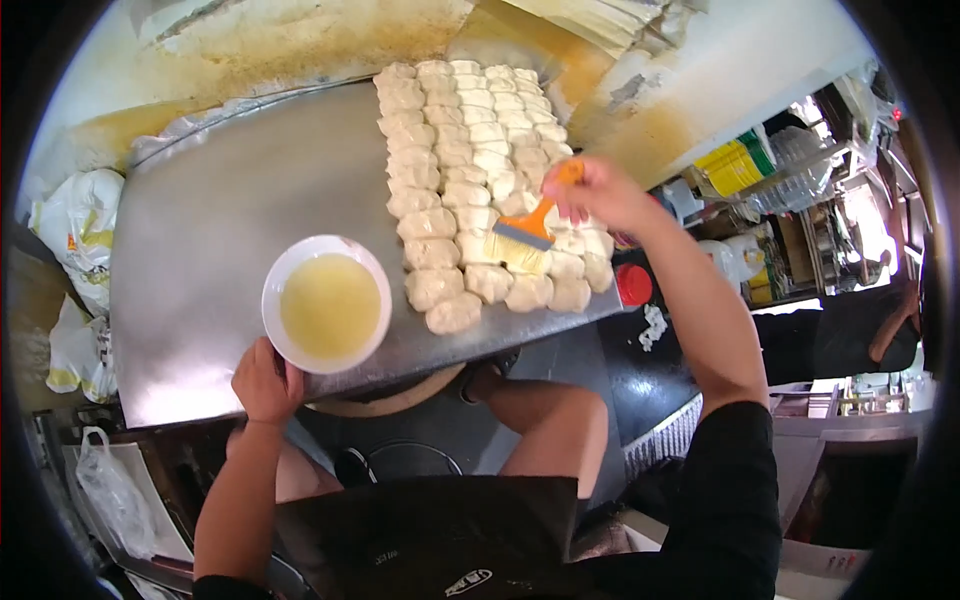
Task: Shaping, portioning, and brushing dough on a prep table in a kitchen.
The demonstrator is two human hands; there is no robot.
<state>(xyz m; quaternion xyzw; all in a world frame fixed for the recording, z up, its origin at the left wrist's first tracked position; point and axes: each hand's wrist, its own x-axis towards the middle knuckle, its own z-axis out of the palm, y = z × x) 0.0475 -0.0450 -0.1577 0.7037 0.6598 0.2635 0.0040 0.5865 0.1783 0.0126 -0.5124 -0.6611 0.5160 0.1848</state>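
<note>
My left hand (268,384) holds a white bowl (382,300) by its lower left side, over the front edge of the metal table. Yellowish liquid (330,306) fills much of the bowl. In my right hand (592,193) is a pastry brush (527,229) with an orange handle and pale bristles, gripped near the handle's end. The bristles lie over dough pieces near the front of a large batch. These smooth, pale pieces of dough (435,289) stand close together in rows on the right part of the table; many look shiny. My right hand hides a few of them.
The metal table (225,210) meets a stained wall (300,45) behind. Plastic bags (79,232) hang or lie at its left. By its right front corner is a red lid (634,284). Shelves with containers (735,165) stand to the right. Another person in dark clothes (847,330) is at the far right.
</note>
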